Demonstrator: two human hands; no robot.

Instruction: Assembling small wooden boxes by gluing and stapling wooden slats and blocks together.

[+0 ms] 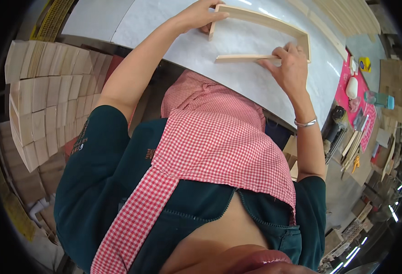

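A light wooden rectangular frame (266, 20) stands on edge on the pale marbled tabletop (187, 48). My left hand (200, 16) is closed round its left end, with the thumb on the top edge and some fingers hidden behind the board. The near long wooden strip (237, 58) meets the frame at the right corner. Its left end is apart from the left end piece, so that corner is open. My right hand (293, 66) grips this strip close to the right corner, thumb on the near side and fingers over the top.
Many wooden slats (349, 16) lie at the far right of the table, with a long strip (326, 34) beside them. Stacked wooden pieces (43, 89) rise at my left. A white bottle (351, 86), a yellow container (364, 64) and loose sticks (352, 144) are at the right.
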